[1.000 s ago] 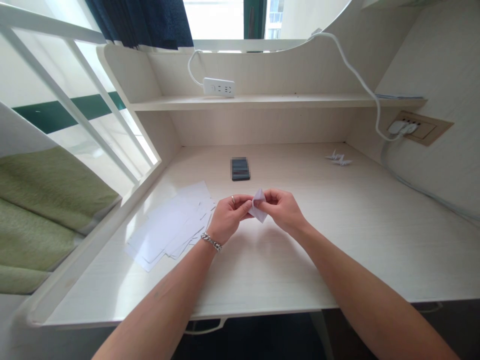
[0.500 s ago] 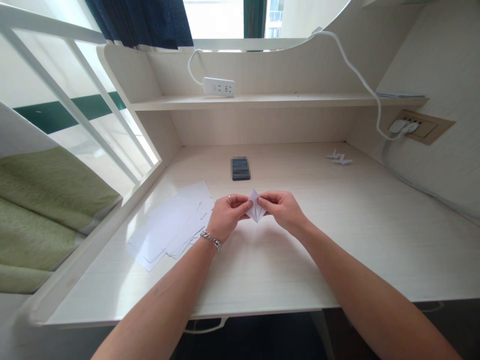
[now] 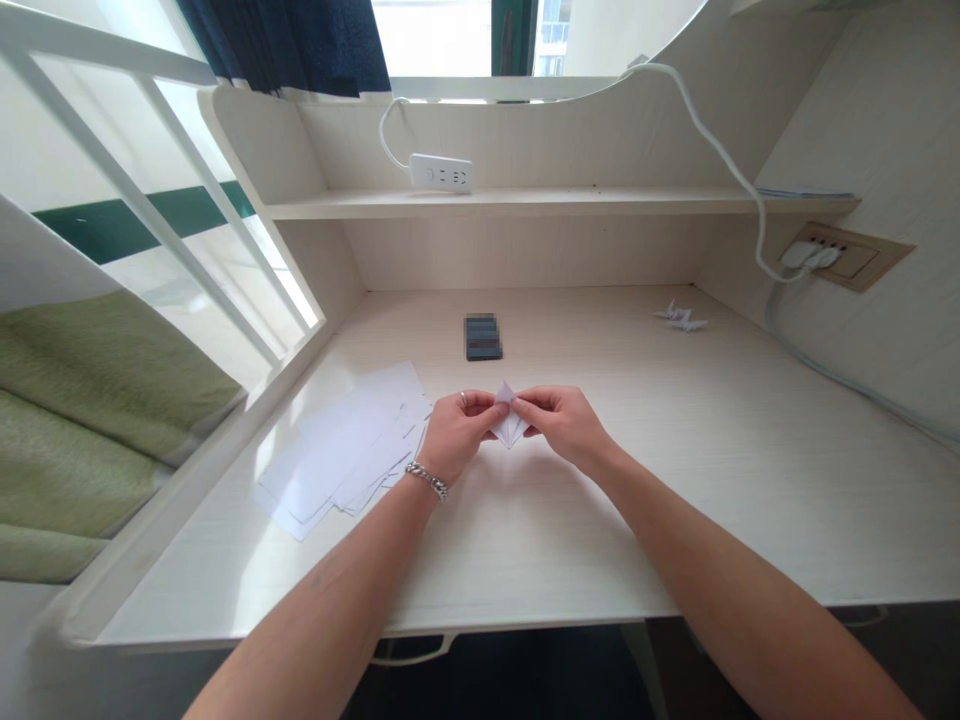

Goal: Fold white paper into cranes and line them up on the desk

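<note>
A small white folded paper [image 3: 509, 430], diamond-shaped with creases, is held between my two hands just above the desk. My left hand [image 3: 461, 425], with a ring and a silver chain bracelet [image 3: 427, 480] at its wrist, pinches the paper's left side between thumb and fingers. The right side is gripped the same way by my right hand [image 3: 564, 420]. Both thumbs press on the front face, close together near its middle. Fingers behind the paper are partly hidden.
White paper sheets [image 3: 352, 440] lie spread on the desk [image 3: 750, 480] at left. Beyond my hands rests a dark, blurred-out rectangular object [image 3: 482, 338]. Small folded paper cranes [image 3: 682, 318] sit at back right. A power strip [image 3: 441, 173] stands on the shelf [image 3: 540, 203].
My thumbs have moved closer together over the folded paper, covering more of its middle. The rest of the desk looks the same apart from a slight camera shift.
</note>
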Demonstrator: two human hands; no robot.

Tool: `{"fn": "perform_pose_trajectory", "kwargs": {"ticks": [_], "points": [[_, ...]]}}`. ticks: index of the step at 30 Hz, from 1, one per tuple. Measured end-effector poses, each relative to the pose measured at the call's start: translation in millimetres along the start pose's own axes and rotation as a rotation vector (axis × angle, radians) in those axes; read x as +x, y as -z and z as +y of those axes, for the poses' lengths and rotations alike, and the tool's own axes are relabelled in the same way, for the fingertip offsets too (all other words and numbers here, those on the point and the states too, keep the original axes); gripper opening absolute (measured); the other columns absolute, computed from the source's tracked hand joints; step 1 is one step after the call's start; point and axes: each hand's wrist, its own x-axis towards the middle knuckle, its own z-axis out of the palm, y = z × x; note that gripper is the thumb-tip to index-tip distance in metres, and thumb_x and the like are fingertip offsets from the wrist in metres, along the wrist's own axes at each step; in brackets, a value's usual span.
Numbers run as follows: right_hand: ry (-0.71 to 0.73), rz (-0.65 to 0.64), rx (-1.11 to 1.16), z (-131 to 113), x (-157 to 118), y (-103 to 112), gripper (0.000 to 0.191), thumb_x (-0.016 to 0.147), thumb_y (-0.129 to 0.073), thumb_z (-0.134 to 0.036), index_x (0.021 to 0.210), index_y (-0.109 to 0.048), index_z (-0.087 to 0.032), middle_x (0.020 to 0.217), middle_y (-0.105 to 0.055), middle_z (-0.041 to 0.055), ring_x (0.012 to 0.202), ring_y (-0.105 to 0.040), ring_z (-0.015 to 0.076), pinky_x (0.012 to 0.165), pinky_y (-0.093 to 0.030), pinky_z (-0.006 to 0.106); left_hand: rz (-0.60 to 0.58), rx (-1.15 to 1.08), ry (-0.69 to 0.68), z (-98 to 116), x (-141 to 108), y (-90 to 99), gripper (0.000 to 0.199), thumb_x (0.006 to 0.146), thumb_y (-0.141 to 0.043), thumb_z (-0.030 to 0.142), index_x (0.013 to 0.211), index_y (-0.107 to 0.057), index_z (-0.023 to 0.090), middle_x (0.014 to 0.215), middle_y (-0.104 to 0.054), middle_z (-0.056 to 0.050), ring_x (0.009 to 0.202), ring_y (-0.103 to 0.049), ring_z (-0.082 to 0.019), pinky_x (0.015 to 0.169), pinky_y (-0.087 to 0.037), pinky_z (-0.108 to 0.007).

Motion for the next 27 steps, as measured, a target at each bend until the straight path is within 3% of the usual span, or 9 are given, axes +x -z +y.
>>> {"fn": "perform_pose_trajectory", "kwargs": {"ticks": [6,12,16,27], "points": [[0.078,0.092,-0.099,-4.5,-2.1,1.3,0.024,0.071,-0.075,-0.035,0.086,-0.076,-0.017,0.088,-0.074,0.0071,0.083,-0.066,0.0215,0.076,-0.051,0.033,-0.038,0.107,0.024,1.4,-2.2,-1.2,0.032,0.061,-0.083,0.034,0.077,-0.07,0.01,0.068,-0.067,-0.005,0.062,-0.06,-0.012,0.055,-0.048,-0.022],[0.026,0.055,0.067,-6.5,-2.8,-0.6,0.022,0.068,-0.077,-0.037,0.073,-0.075,-0.016,0.073,-0.071,0.0051,0.071,-0.063,0.0179,0.066,-0.048,0.031,-0.109,0.16,0.033,4.3,-5.1,-4.3,0.025,0.063,-0.08,0.031,0.074,-0.071,0.01,0.066,-0.065,-0.004,0.058,-0.056,-0.01,0.053,-0.045,-0.022],[-0.055,0.102,0.193,-9.2,-2.5,-0.5,0.026,0.059,-0.083,-0.035,0.073,-0.075,-0.015,0.074,-0.072,0.0058,0.07,-0.062,0.0173,0.067,-0.049,0.032,-0.141,0.193,0.051,5.8,-5.9,-3.4,0.019,0.063,-0.078,0.028,0.07,-0.07,0.012,0.064,-0.062,-0.002,0.058,-0.056,-0.01,0.055,-0.046,-0.023],[-0.077,0.074,0.117,-10.3,-2.1,7.7,0.024,0.059,-0.084,-0.034,0.071,-0.075,-0.016,0.069,-0.071,0.0052,0.065,-0.059,0.0148,0.063,-0.046,0.03,-0.219,0.296,0.08,2.4,-3.8,2.1,0.019,0.066,-0.076,0.029,0.074,-0.069,0.012,0.064,-0.061,-0.002,0.058,-0.054,-0.01,0.055,-0.044,-0.024]]}}
